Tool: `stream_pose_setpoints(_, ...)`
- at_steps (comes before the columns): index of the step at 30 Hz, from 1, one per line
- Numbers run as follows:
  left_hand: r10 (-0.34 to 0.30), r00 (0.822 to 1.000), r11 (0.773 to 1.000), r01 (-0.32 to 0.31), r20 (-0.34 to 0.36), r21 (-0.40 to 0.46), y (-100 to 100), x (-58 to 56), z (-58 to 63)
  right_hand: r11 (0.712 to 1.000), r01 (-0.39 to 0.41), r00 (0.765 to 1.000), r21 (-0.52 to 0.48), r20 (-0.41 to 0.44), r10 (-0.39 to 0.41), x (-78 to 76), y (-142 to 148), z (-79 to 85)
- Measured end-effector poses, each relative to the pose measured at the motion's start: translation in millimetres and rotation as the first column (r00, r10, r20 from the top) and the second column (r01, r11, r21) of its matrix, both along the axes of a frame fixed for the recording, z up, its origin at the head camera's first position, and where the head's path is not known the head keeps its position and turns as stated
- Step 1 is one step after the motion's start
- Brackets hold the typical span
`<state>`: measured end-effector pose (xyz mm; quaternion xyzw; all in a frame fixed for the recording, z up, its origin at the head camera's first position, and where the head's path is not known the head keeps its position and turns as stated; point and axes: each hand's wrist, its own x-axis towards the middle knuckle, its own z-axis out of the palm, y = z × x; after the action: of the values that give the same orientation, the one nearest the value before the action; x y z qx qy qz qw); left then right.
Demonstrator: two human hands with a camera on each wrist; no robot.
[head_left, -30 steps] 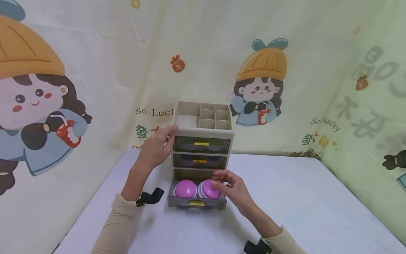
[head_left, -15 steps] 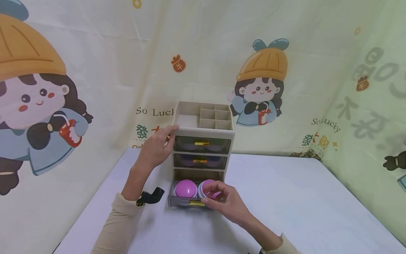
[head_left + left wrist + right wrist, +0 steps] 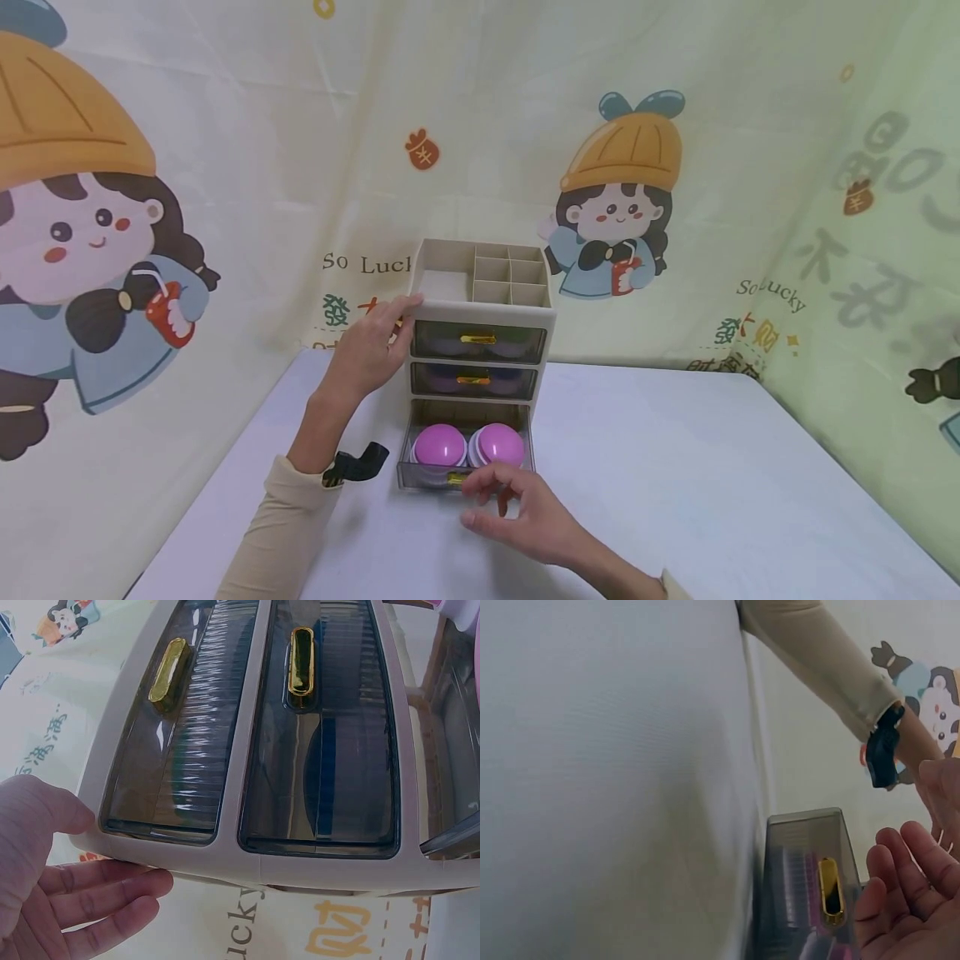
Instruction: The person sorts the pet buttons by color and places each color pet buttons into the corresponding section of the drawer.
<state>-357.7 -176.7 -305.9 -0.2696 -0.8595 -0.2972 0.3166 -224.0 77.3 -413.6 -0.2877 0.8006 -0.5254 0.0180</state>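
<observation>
A beige desktop drawer organizer (image 3: 480, 314) stands on the table, its bottom drawer (image 3: 420, 477) pulled out. Inside that drawer sit two round containers with pink domed lids, a left one (image 3: 439, 446) and a right one (image 3: 501, 444). My left hand (image 3: 369, 346) holds the organizer's upper left corner; in the left wrist view the thumb (image 3: 71, 814) lies at the front frame and the fingers along the side. Just in front of the drawer hovers my right hand (image 3: 525, 512), fingers loosely bent, holding nothing. It partly covers the gold handle (image 3: 830, 891) in the head view.
Two upper drawers with dark clear fronts, the top one (image 3: 450, 342) and the middle one (image 3: 442, 381), are closed. The organizer's top tray (image 3: 446, 287) is divided into compartments. A white cloth covers the table (image 3: 660, 467). Behind hangs a printed curtain (image 3: 480, 100).
My right hand has moved away from the right pink-lidded container, down and toward me, to in front of the drawer. The left hand has stayed at the corner.
</observation>
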Motion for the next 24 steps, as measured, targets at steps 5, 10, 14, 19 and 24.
stream_pose_setpoints(5,0.001,1.000,1.000,-0.001,-0.010,-0.001,0.2,-0.6,-0.8,0.998,-0.054,0.999,0.029,0.008,0.054,0.0,-1.2,-10.2)
stream_pose_setpoints(10,-0.002,1.000,1.000,0.002,-0.019,0.001,0.6,0.3,-0.3,0.994,-0.110,0.988,0.029,0.108,0.106,0.2,-3.4,-22.1)
stream_pose_setpoints(14,0.000,1.000,1.000,0.000,-0.012,-0.001,0.7,1.6,0.8,0.989,-0.147,0.970,0.010,0.197,0.143,1.9,-5.3,-27.7)
stream_pose_setpoints(19,0.005,1.000,1.000,-0.005,-0.011,0.000,1.5,2.1,1.1,0.996,-0.090,0.934,-0.023,0.346,0.092,2.4,-7.6,-28.2)
stream_pose_setpoints(24,0.014,1.000,1.000,-0.015,-0.011,0.000,1.5,2.1,0.7,0.991,0.029,0.790,-0.130,0.610,0.056,-2.9,-9.4,-24.8)
